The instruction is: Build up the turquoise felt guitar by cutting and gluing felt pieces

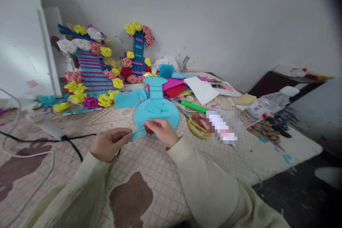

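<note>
Between my two hands a narrow strip of light-blue paper (138,134) is stretched. My left hand (110,142) pinches its left end between thumb and fingers. At the other end, my right hand (161,130) is closed on the strip with thumb and forefinger. Just beyond lies a light-blue paper-covered shape (157,108), with a round body and a narrow neck, partly hidden by my right hand. Scissors (197,128) with yellow and red handles lie right of it, near a green pen-like tool (193,106). Light-blue paper sheets (128,98) sit to its left.
Two flower-trimmed paper pieces (93,69) (138,55) lean on the wall. Coloured papers (176,87) are heaped at the back. A plastic bottle (269,103) and peanuts (264,130) stand right. A power strip (45,124) with cables lies left. Thin sticks (103,115) are nearby.
</note>
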### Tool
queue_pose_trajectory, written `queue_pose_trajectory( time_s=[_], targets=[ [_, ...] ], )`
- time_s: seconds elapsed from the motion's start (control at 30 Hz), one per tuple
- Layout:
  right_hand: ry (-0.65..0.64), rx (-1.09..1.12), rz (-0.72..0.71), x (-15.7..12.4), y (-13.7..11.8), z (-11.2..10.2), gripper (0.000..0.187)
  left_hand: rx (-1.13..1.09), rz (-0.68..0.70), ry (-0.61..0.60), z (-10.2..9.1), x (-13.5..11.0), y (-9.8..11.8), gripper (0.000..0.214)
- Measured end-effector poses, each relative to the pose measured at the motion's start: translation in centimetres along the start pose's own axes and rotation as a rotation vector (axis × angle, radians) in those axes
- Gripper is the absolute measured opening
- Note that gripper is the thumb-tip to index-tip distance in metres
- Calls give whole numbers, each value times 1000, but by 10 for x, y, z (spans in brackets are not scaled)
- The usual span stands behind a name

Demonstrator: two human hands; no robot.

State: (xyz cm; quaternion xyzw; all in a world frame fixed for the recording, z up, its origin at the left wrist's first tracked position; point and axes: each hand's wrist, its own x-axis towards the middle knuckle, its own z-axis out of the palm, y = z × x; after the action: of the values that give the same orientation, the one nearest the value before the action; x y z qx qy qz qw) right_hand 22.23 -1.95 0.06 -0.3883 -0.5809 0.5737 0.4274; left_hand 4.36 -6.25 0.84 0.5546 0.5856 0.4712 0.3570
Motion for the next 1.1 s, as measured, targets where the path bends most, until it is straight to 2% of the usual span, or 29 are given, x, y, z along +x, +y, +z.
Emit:
queue_pose_trajectory(
  time_s=[0.17,0.4,0.47,0.63,0.87,0.97,1.1],
  targets=[
    [-70,41,53,-3,0,4,27,-108,-52,-29,4,-3,3,20],
    [-46,-26,32,0,5,2,20,-106,-80,-42,6,-4,6,17],
    [-53,-38,33,-1,5,1,19,-64,-82,-97,3,-2,6,18],
    [-156,-69,41,-1,3,-2,19,76,-143,-325,-5,4,6,24],
    [-285,-75,24,-2,2,-5,19,-67,-260,-435,-6,5,2,15],
    [-307,-75,31,-3,1,-4,19,-112,-322,-446,-4,3,2,15],
    [-319,-93,25,-4,-1,-3,21,-144,-331,-380,-1,-2,4,19]
  ],
)
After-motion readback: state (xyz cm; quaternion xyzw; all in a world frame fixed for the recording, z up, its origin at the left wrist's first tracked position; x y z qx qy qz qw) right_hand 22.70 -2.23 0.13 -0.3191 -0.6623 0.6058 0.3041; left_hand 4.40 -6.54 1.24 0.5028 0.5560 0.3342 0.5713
